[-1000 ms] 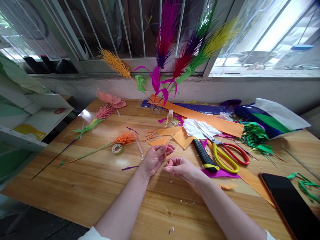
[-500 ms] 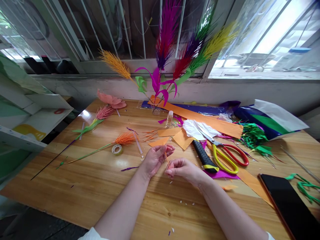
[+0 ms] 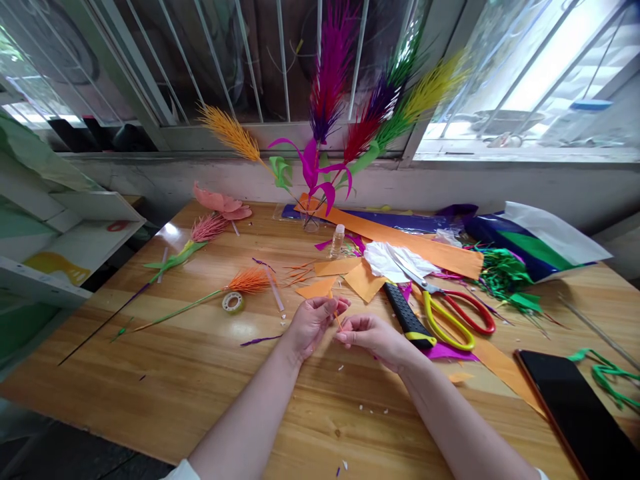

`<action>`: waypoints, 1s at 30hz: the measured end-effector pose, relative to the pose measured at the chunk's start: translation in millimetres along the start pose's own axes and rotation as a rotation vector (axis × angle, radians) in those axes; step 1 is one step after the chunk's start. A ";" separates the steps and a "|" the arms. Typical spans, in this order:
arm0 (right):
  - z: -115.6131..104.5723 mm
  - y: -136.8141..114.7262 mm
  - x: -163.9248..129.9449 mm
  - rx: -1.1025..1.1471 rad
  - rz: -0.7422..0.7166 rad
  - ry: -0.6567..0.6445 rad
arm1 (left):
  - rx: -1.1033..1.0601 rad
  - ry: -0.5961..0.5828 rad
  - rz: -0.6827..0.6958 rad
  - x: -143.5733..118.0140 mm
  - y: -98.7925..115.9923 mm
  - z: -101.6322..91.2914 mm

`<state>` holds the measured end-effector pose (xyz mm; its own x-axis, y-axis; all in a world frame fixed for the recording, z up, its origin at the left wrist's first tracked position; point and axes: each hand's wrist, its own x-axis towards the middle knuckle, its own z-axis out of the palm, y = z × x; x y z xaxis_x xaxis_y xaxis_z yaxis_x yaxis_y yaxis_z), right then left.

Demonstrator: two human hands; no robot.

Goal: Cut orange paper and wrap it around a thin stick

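Between my two hands runs a thin orange paper strip [image 3: 339, 322], narrow and slanted. My left hand [image 3: 311, 325] pinches its upper end, with the fingers curled. At the lower end, the thumb and forefinger of my right hand [image 3: 369, 335] are pressed together on it. Just beyond my hands lie orange paper pieces [image 3: 365, 279]. To the right of them are a utility knife [image 3: 407, 317] with a black and yellow handle and scissors [image 3: 450, 320] with red and yellow handles. A roll of clear tape [image 3: 233, 303] sits left of my hands, beside an orange feathery paper stem [image 3: 250, 281].
Tall coloured paper plumes [image 3: 333, 80] stand in a small glass [image 3: 311, 223] near the window. A small clear bottle [image 3: 338, 240] is upright in front. A phone [image 3: 570, 400] lies at the right, and a pink paper flower [image 3: 220, 200] at the back left. White scraps dot the table [image 3: 200, 393].
Both hands keep their pinch on the orange strip. My right hand has shifted very slightly, closer to the left one. The whole view has moved a little.
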<state>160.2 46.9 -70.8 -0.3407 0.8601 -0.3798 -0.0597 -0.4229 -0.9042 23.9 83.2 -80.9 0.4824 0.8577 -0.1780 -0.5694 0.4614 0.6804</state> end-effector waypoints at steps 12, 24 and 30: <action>-1.3 -4.8 -6.8 -0.022 -0.100 -0.087 | 0.073 -0.035 -0.073 -2.5 0.1 0.3; -2.6 -1.4 -1.7 0.031 -0.093 -0.054 | 0.079 -0.026 -0.048 -1.3 -1.8 1.7; -4.0 1.7 -0.2 0.046 -0.045 -0.026 | 0.110 -0.030 -0.062 -1.2 -1.8 0.7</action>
<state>163.9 47.1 -73.0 -0.3614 0.8709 -0.3332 -0.1182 -0.3972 -0.9101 24.8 81.2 -81.4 0.5353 0.8202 -0.2019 -0.4619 0.4844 0.7430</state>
